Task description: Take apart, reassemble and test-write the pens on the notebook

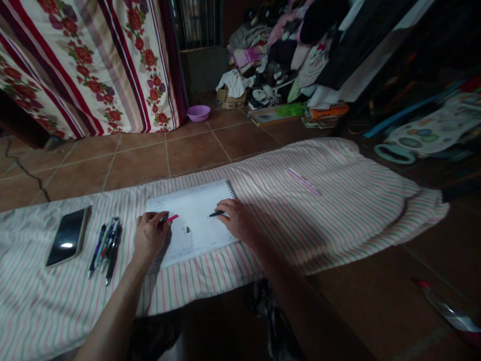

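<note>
A spiral notebook [199, 200] lies open at a page with faint writing and line drawings. My left hand [150, 230] rests over its left side, fingers pinched on a slim red pen [173, 218] whose end sticks out to the right. At the notebook's right side, my right hand [235, 216] is closed around a black pen [216, 214], its tip pointing left just over the paper. Between the hands, low on the page, is a small dark-and-white spot [186, 229]; I cannot tell whether it is drawn or an object.
Striped cloth [338, 200] covers the low surface. Left of the notebook lie several pens [106, 248] and a phone [68, 235]. A pink-and-white pen [303, 181] lies to the right. Beyond are floor tiles [143, 158], a purple basin [198, 113], a floral curtain [93, 65] and piled clothes [278, 55].
</note>
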{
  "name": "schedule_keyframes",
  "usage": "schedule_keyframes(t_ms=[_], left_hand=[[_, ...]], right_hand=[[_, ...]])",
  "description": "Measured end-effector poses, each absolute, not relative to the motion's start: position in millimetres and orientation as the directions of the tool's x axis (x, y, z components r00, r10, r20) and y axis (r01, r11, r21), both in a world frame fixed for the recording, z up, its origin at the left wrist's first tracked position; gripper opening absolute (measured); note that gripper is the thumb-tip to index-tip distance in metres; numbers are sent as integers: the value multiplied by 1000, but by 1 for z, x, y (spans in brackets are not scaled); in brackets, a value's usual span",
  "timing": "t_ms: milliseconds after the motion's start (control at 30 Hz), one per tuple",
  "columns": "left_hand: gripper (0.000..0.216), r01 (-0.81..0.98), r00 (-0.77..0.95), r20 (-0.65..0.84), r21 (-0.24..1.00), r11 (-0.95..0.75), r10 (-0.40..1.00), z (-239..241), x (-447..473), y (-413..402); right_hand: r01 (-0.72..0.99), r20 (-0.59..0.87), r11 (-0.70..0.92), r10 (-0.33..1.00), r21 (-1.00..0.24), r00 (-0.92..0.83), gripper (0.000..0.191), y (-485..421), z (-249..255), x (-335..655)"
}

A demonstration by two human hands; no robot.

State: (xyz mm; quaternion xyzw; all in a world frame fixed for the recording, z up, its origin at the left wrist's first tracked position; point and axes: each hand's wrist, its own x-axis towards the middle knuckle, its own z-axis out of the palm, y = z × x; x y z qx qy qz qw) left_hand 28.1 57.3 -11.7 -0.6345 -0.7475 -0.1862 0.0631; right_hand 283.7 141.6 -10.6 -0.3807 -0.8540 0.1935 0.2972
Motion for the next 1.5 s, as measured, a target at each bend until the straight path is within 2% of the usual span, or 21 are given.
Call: schedule_keyframes(t_ms=[533, 767, 867, 1133, 1500], left_hand=[[38, 959, -186, 362, 268, 89, 914, -10, 25, 54], [26, 943, -160, 444, 334, 3, 881, 4, 46, 53], [21, 933, -110, 427, 355, -54, 898, 9, 62, 55], [18, 935, 23, 475, 302, -188, 880, 3, 101, 65], [18, 932, -15, 445, 330, -149, 896, -7, 121, 77]], right_hand=[[529, 339, 630, 766, -569, -547, 20, 144, -12, 284], [526, 349, 632, 765, -569, -542, 21, 145, -14, 284], [526, 351, 629, 768, -572, -536, 20, 145, -14, 284], [528, 346, 610, 783, -591, -517, 19, 145, -14, 282], [535, 343, 613, 781, -582, -522, 16, 142, -7, 282]])
